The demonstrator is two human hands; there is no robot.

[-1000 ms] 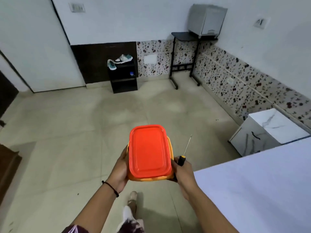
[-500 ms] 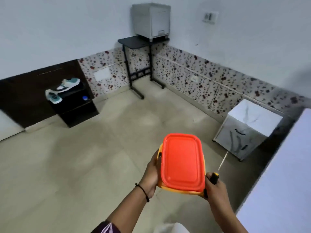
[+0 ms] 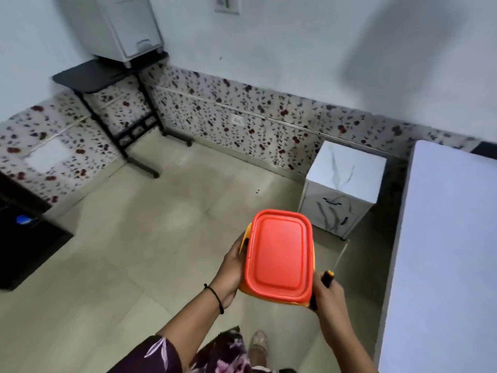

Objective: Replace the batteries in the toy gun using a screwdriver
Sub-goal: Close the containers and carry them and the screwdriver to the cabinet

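I carry a yellow plastic box with a closed orange-red lid (image 3: 279, 255) in front of me, above the floor. My left hand (image 3: 232, 267) grips its left side, fingers curled round the edge. My right hand (image 3: 326, 294) supports the box's right side and also grips a screwdriver (image 3: 339, 258) with a black and yellow handle, its thin metal shaft pointing up and away. What the box contains is hidden by the lid. No toy gun or batteries are in view.
A white bed or table surface (image 3: 446, 251) fills the right side. A small marble-patterned cabinet (image 3: 347, 170) stands by the wall ahead. A black stand (image 3: 107, 74) carries a grey appliance (image 3: 123, 25) at the back left. A dark shelf unit (image 3: 24, 238) sits at the left.
The view has swung to the right across the room. The shoe shelf slid off to the left, and the marble cabinet and the white surface came closer. Both hands keep the same hold.
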